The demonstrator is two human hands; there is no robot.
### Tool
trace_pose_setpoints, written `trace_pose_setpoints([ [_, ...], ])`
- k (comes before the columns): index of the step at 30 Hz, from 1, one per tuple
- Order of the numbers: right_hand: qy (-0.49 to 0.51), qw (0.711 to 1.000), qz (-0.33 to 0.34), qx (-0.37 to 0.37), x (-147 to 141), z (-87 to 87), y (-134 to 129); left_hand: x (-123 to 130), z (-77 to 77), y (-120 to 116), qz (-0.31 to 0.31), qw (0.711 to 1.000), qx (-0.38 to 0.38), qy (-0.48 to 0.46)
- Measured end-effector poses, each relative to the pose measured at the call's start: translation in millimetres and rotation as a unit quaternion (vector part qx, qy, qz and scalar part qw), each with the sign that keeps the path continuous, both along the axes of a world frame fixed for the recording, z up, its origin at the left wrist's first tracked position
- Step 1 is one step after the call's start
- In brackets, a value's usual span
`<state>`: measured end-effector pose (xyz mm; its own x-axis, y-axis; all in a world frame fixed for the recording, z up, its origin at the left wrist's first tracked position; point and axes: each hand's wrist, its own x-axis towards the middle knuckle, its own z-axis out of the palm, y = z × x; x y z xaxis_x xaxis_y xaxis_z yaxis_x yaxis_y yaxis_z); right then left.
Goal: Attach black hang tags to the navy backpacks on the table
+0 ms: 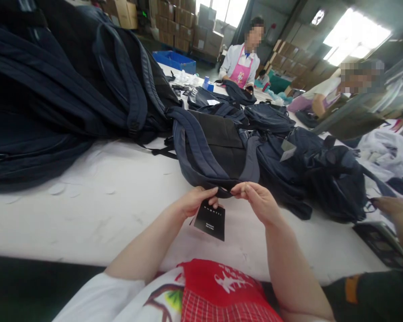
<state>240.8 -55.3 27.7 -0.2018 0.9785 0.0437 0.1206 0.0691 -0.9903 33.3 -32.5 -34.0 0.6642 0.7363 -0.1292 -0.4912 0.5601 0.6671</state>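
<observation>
In front of me a dark navy backpack (218,147) lies on the white table, its padded shoulder straps and black back panel facing up. My left hand (198,200) is closed with the thumb pressed on the handle loop (224,193) at the backpack's near end. A black hang tag (211,220) with white lettering hangs under the left fingers. At the other side of the loop, my right hand (257,199) is closed in a pinch against it. Something thin seems to be between the right fingertips, too small to make out.
A tall pile of navy backpacks (70,80) stands at the left. More backpacks (315,170) lie to the right, one with a pale tag. Two co-workers (240,67) are across the table. Another person's hand (394,214) is at the right edge. A blue bin (174,61) is behind.
</observation>
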Motion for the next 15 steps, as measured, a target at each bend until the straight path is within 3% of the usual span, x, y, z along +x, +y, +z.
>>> trace_pose_setpoints([
  [8,-0.216,0.973,0.07,0.05,-11,34.2,1,-3,8.6,-1,-0.021,0.992,0.028,0.125],
  [15,-0.198,0.971,0.113,0.07,-8,41.6,13,-1,20.2,1,-0.041,0.976,0.008,0.215],
])
